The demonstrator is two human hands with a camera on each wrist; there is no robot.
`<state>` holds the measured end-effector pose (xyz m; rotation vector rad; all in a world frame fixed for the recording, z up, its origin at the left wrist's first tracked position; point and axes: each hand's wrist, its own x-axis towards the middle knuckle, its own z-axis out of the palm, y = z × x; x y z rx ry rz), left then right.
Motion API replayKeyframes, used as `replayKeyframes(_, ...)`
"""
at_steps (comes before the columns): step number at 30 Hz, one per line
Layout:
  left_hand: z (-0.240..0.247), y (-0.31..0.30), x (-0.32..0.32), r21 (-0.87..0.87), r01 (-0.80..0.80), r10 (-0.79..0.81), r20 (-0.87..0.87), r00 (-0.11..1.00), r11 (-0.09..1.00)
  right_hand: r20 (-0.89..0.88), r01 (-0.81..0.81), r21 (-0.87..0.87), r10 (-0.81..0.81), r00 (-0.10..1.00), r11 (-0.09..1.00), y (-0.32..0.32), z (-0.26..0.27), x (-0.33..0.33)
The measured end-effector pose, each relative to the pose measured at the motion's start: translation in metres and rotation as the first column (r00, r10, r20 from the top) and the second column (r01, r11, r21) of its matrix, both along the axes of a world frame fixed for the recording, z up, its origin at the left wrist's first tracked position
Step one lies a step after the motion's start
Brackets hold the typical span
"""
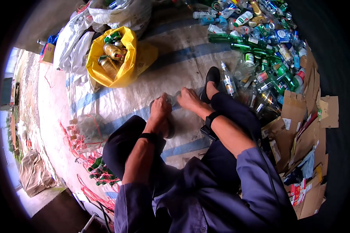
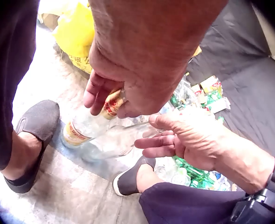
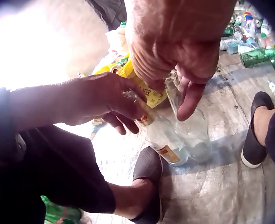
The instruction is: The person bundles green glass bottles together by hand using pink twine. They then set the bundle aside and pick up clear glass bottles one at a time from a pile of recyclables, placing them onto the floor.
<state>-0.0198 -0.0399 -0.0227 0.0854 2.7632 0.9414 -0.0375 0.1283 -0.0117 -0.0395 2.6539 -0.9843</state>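
Between the feet, two clear glass bottles stand side by side on the sheet, slightly tilted in the wrist views. One has a gold-and-red neck label and a body label (image 3: 168, 154); my left hand (image 1: 160, 108) grips it at the neck. The other, a plain clear bottle (image 3: 193, 133), has no label showing. Its neck is held in the fingers of my right hand (image 1: 190, 100). The bottle bodies overlap in the left wrist view. From the head view, both are mostly hidden under the hands.
A yellow bag (image 1: 130, 58) of cans stands ahead on the left, near white sacks (image 1: 72, 50). On the right lies a heap of green glass bottles (image 1: 252, 42), plastic bottles and cans, bordered by cardboard (image 1: 291, 110). Bottles bundled with pink string (image 1: 76, 143) lie at left.
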Motion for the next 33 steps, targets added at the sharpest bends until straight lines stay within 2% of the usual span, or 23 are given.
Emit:
replayKeyframes(1, 0.004, 0.002, 0.001, 0.006, 0.006, -0.006, -0.004, 1.000, 1.000, -0.005, -0.006, 0.010, 0.006, 1.000, 1.000, 0.001, -0.002, 0.001)
replayKeyframes(3, 0.013, 0.003, 0.004, -0.092, -0.044, 0.048, 0.034, 0.998, 0.995, 0.021, 0.006, -0.007, -0.005, 1.000, 1.000, 0.005, 0.001, 0.002)
replayKeyframes(6, 0.019, -0.001, 0.003, -0.147, 0.013, -0.020, -0.042, 0.999, 0.989, 0.053, 0.000, -0.019, 0.001, 0.999, 1.000, 0.010, 0.017, 0.002)
replayKeyframes(9, 0.031, -0.004, -0.003, -0.142, 0.086, -0.098, -0.082, 0.992, 0.986, 0.112, -0.072, 0.108, 0.060, 0.992, 0.992, 0.014, 0.026, -0.005)
replayKeyframes(10, 0.045, -0.002, -0.005, -0.134, 0.130, -0.144, -0.096, 0.985, 0.982, 0.107, -0.066, 0.112, 0.054, 0.993, 0.992, 0.016, 0.050, -0.009)
replayKeyframes(12, 0.073, 0.003, -0.009, -0.082, 0.151, -0.158, -0.095, 0.983, 0.985, 0.182, -0.164, 0.165, 0.134, 0.974, 0.973, 0.022, 0.101, -0.020)
replayKeyframes(14, 0.099, 0.007, -0.011, -0.026, 0.208, -0.208, -0.241, 0.948, 0.978, 0.141, -0.160, 0.175, 0.137, 0.981, 0.971, 0.038, 0.112, -0.033)
replayKeyframes(16, 0.130, 0.008, -0.012, 0.105, 0.283, -0.248, -0.264, 0.932, 0.953, -0.226, -0.072, -0.132, 0.041, 0.973, 0.989, 0.064, 0.106, -0.047)
replayKeyframes(18, 0.179, 0.011, -0.008, 0.253, 0.314, -0.261, -0.224, 0.939, 0.915, -0.113, -0.122, -0.375, 0.085, 0.990, 0.919, 0.107, 0.134, -0.067)
replayKeyframes(19, 0.202, 0.011, -0.004, 0.331, 0.300, -0.258, -0.168, 0.952, 0.895, 0.027, 0.028, -0.424, -0.018, 0.999, 0.905, 0.124, 0.152, -0.067)
replayKeyframes(20, 0.218, 0.010, -0.002, 0.338, 0.301, -0.256, -0.170, 0.951, 0.892, 0.169, 0.180, -0.451, -0.115, 0.979, 0.874, 0.141, 0.166, -0.067)
replayKeyframes(22, 0.237, 0.008, 0.004, 0.309, 0.363, -0.320, -0.183, 0.930, 0.879, 0.213, 0.275, -0.471, -0.195, 0.957, 0.838, 0.186, 0.137, -0.076)
replayKeyframes(23, 0.238, 0.005, 0.008, 0.328, 0.333, -0.295, -0.161, 0.942, 0.884, 0.211, 0.274, -0.463, -0.196, 0.958, 0.843, 0.206, 0.120, -0.076)
replayKeyframes(24, 0.235, 0.001, 0.011, 0.345, 0.300, -0.269, -0.136, 0.953, 0.889, 0.301, 0.428, -0.485, -0.314, 0.901, 0.763, 0.223, 0.102, -0.073)
replayKeyframes(25, 0.230, 0.005, 0.012, 0.445, 0.170, -0.143, -0.094, 0.985, 0.879, 0.393, 0.570, -0.489, -0.417, 0.820, 0.660, 0.241, 0.081, -0.070)
replayKeyframes(26, 0.233, 0.007, 0.009, 0.452, 0.166, -0.140, -0.091, 0.986, 0.877, 0.394, 0.571, -0.482, -0.417, 0.819, 0.665, 0.260, 0.057, -0.066)
replayKeyframes(28, 0.244, 0.007, 0.005, 0.456, 0.002, -0.064, 0.121, 0.991, 0.890, 0.573, 0.730, -0.472, -0.458, 0.680, 0.494, 0.295, 0.008, -0.054)
replayKeyframes(29, 0.240, 0.008, 0.006, 0.447, 0.047, -0.072, 0.038, 0.997, 0.893, 0.580, 0.732, -0.464, -0.453, 0.677, 0.499, 0.307, -0.011, -0.044)
replayKeyframes(30, 0.241, 0.008, 0.004, 0.446, 0.040, -0.066, 0.044, 0.997, 0.894, 0.574, 0.756, -0.465, -0.493, 0.653, 0.460, 0.317, -0.028, -0.036)
replayKeyframes(32, 0.254, 0.010, 0.002, 0.552, -0.106, -0.009, 0.202, 0.979, 0.827, 0.573, 0.780, -0.463, -0.529, 0.626, 0.421, 0.326, -0.058, -0.034)
replayKeyframes(33, 0.259, 0.012, 0.003, 0.572, -0.140, 0.013, 0.221, 0.975, 0.808, 0.556, 0.828, -0.390, -0.614, 0.561, 0.403, 0.329, -0.071, -0.035)
